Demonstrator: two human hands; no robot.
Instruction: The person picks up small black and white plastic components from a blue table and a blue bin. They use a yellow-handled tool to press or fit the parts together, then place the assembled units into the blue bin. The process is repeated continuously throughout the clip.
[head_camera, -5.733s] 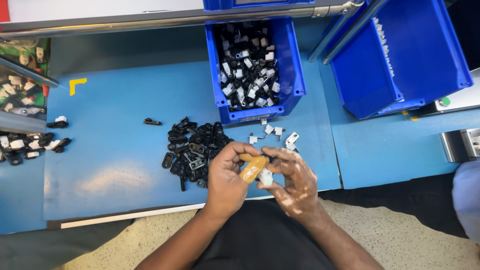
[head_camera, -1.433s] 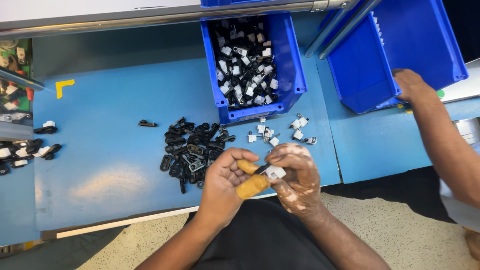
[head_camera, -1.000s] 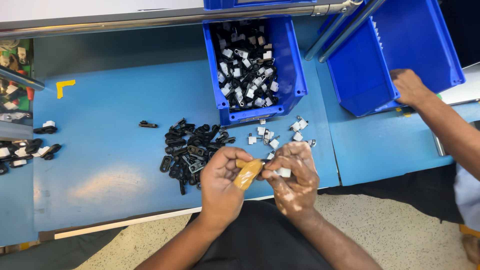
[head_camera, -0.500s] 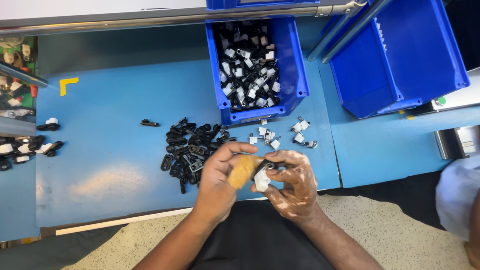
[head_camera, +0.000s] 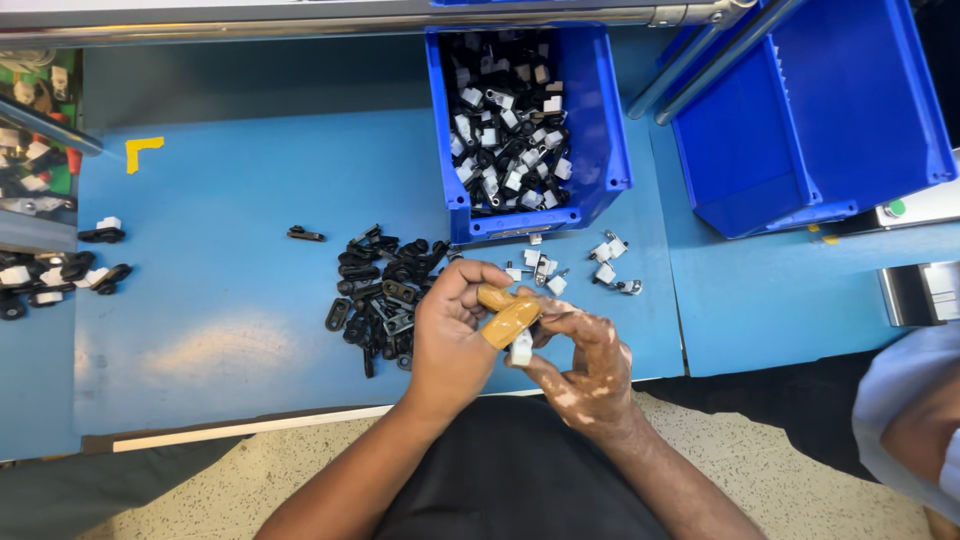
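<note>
My left hand (head_camera: 452, 338) and my right hand (head_camera: 583, 362) meet over the near edge of the blue table (head_camera: 230, 300). Tan finger covers (head_camera: 506, 314) sit on my left fingertips. Between both hands I pinch a small white clip part (head_camera: 521, 348). Just left of my hands lies a pile of black clip parts (head_camera: 380, 295). A few loose white parts (head_camera: 575, 270) lie just beyond my hands. Further back stands a blue bin (head_camera: 600, 150) filled with mixed black and white parts.
A second blue bin (head_camera: 800, 160), tilted, stands at the right behind metal rails (head_camera: 700, 70). More black and white parts (head_camera: 60, 270) lie at the far left. A person's pale sleeve (head_camera: 905, 400) shows at the lower right. A yellow corner mark (head_camera: 140, 152) is on the table.
The other person's arm that reached to the right bin has pulled back; only a sleeve remains at lower right. My hands stay together, turning the white part.
</note>
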